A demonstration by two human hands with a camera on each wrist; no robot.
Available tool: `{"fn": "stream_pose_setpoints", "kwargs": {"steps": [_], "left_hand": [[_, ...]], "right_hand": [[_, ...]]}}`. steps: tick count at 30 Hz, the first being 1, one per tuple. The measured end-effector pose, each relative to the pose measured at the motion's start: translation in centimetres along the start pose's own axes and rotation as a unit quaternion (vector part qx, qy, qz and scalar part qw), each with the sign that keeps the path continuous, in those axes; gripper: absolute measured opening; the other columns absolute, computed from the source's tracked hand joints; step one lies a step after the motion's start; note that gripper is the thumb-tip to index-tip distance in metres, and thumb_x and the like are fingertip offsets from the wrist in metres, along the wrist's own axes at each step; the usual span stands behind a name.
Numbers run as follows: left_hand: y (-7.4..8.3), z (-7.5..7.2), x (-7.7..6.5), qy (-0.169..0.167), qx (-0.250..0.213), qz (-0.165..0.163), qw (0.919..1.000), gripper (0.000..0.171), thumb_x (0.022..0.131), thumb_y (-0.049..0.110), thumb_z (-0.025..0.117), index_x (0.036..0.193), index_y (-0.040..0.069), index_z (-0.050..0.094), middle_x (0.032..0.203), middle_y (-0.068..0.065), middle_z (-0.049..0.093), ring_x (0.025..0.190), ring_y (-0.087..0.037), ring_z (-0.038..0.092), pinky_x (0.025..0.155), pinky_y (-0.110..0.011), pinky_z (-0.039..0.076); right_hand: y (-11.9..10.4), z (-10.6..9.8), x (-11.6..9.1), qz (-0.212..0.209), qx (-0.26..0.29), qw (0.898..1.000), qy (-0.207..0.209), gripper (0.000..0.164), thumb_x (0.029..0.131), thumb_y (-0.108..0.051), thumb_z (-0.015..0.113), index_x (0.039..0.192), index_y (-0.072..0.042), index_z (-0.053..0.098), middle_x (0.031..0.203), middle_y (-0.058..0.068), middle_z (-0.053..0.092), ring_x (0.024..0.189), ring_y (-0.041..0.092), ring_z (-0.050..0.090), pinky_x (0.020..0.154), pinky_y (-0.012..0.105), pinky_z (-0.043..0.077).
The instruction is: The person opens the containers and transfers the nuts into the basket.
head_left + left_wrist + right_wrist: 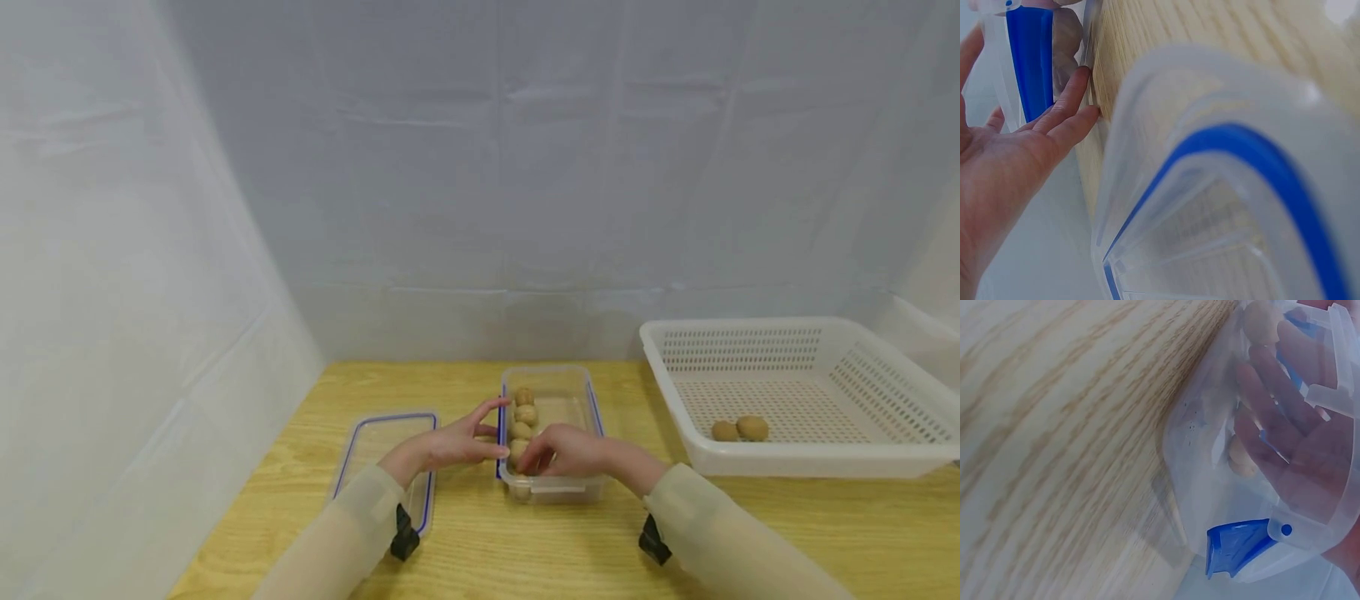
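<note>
A clear plastic food container (558,492) with blue side latches stands on the table. Inside it, several brown potatoes (527,415) line up along the left wall. My right hand (566,450) reaches in from the right, its fingers bent down around a potato (1262,322) near the front left corner; the container wall lies between it and the right wrist camera. On the outer left side my left hand (457,442) steadies the container, fingers extended and thumb apart, fingertips at the wall beside the blue latch (1030,62).
The container's clear lid (393,421) with a blue seal lies flat on the left, partly under the left forearm. A white perforated basket (795,460) at the right holds two potatoes (752,428). White sheeting hangs behind the wooden table (480,550) and along its left side.
</note>
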State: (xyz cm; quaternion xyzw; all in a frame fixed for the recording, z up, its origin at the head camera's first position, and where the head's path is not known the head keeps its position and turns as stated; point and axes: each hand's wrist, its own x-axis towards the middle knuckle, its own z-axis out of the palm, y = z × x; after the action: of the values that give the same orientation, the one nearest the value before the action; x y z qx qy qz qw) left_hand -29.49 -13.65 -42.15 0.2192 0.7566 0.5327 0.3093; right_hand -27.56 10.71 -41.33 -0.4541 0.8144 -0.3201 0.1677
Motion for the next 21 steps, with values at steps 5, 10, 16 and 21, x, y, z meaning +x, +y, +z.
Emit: {"fn": "stream_pose_setpoints", "kwargs": {"steps": [5, 10, 16, 21], "left_hand": [[-0.08, 0.02, -0.08, -0.002, -0.002, 0.001, 1.0000, 0.084, 0.093, 0.020, 0.068, 0.156, 0.025, 0.013, 0.147, -0.026, 0.030, 0.133, -0.036, 0.037, 0.104, -0.056, 0.034], [-0.01, 0.06, -0.10, -0.002, 0.000, -0.002, 1.0000, 0.085, 0.093, 0.020, 0.068, 0.156, 0.024, 0.012, 0.148, -0.026, 0.029, 0.134, -0.036, 0.036, 0.105, -0.056, 0.034], [0.20, 0.13, -0.01, -0.004, 0.002, -0.005, 1.0000, 0.084, 0.093, 0.020, 0.067, 0.156, 0.024, 0.013, 0.148, -0.025, 0.029, 0.135, -0.036, 0.034, 0.105, -0.056, 0.032], [0.16, 0.19, -0.02, -0.005, 0.004, -0.004, 1.0000, 0.082, 0.094, 0.020, 0.067, 0.156, 0.025, 0.014, 0.148, -0.025, 0.029, 0.135, -0.036, 0.034, 0.105, -0.056, 0.033]], "right_hand": [[0.07, 0.22, 0.28, 0.022, 0.016, 1.000, -0.010, 0.022, 0.086, 0.003, 0.070, 0.107, 0.000, 0.073, 0.101, 0.003, 0.072, 0.086, 0.006, 0.064, 0.079, 0.022, 0.051], [-0.10, 0.33, 0.39, 0.035, 0.023, 0.999, -0.022, 0.023, 0.087, 0.004, 0.068, 0.110, -0.001, 0.073, 0.103, 0.001, 0.071, 0.088, 0.005, 0.063, 0.079, 0.022, 0.051], [-0.22, 0.26, 0.49, 0.050, 0.002, 0.998, -0.025, 0.024, 0.086, 0.007, 0.067, 0.106, -0.004, 0.074, 0.100, -0.002, 0.070, 0.086, 0.007, 0.063, 0.077, 0.021, 0.051], [-0.44, 0.19, 0.46, 0.053, -0.007, 0.998, -0.025, 0.023, 0.086, 0.006, 0.067, 0.104, -0.006, 0.073, 0.099, -0.004, 0.069, 0.086, 0.010, 0.063, 0.077, 0.021, 0.050]]}}
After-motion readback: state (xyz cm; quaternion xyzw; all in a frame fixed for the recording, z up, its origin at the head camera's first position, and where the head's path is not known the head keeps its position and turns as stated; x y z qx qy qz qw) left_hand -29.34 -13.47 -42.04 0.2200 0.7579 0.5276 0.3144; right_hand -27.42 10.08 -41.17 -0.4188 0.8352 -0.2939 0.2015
